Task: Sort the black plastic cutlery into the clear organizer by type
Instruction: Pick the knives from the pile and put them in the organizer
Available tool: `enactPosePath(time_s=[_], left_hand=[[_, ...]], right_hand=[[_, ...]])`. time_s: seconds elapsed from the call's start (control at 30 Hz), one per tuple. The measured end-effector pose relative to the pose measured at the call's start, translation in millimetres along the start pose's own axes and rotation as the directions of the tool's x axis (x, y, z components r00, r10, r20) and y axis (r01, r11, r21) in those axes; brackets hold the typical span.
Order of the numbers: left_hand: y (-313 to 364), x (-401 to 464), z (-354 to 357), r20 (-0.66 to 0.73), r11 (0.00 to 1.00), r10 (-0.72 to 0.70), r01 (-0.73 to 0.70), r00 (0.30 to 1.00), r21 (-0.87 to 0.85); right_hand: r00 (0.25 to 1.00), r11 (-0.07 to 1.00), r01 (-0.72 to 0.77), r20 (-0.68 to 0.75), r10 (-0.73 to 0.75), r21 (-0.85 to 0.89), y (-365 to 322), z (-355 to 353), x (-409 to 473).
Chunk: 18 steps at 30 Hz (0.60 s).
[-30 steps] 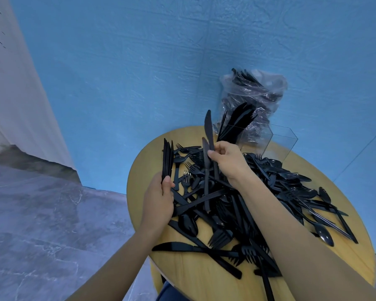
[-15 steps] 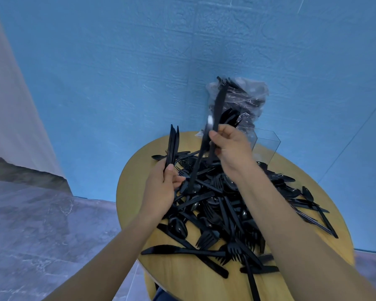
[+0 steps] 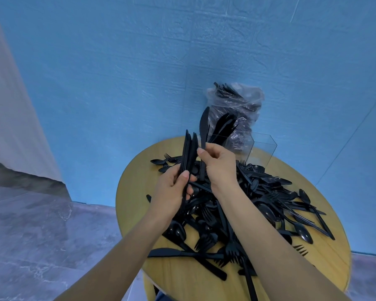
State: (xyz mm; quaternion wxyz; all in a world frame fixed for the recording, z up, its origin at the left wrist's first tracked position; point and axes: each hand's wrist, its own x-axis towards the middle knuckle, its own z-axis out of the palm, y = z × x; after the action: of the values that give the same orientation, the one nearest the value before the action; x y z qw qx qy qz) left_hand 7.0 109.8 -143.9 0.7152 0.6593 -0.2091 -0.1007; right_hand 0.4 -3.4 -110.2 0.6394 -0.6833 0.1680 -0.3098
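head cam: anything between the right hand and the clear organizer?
Only forks standing in the clear organizer's near compartment, just past the right hand; head view.

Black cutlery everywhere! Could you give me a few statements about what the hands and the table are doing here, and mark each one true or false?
1. The left hand grips a bundle of knives. True.
2. The right hand holds a spoon. False: it pinches a single knife, blade up.
3. The clear organizer stands at the far side of the round wooden table. True.
4. The plastic bag is empty. False: black cutlery shows inside it.
5. The cutlery pile is already sorted. False: forks, spoons and knives lie mixed.
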Motion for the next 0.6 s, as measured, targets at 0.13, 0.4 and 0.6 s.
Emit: enactPosePath(time_s=[0.13, 0.4, 0.6], left_hand=[[-2.1, 7.7, -6.0, -0.099, 0.999, -0.032, 0.030, 0.995, -0.029], [-2.3, 13.2, 3.2, -0.075, 1.000, -0.022, 0.022, 0.997, -0.011], [-3.0, 12.9, 0.0, -0.096, 0.999, -0.022, 0.026, 0.995, 0.041]], right_hand=[[0.985, 0.932, 0.169, 0.035, -0.167, -0.321, 3.4, -9.6, -10.8], [0.925, 0.655, 0.370, 0.329, -0.191, -0.659, 10.0, 0.2, -33.5], [0.905, 0.775, 0.295, 0.423, -0.040, -0.559, 6.1, 0.1, -30.8]])
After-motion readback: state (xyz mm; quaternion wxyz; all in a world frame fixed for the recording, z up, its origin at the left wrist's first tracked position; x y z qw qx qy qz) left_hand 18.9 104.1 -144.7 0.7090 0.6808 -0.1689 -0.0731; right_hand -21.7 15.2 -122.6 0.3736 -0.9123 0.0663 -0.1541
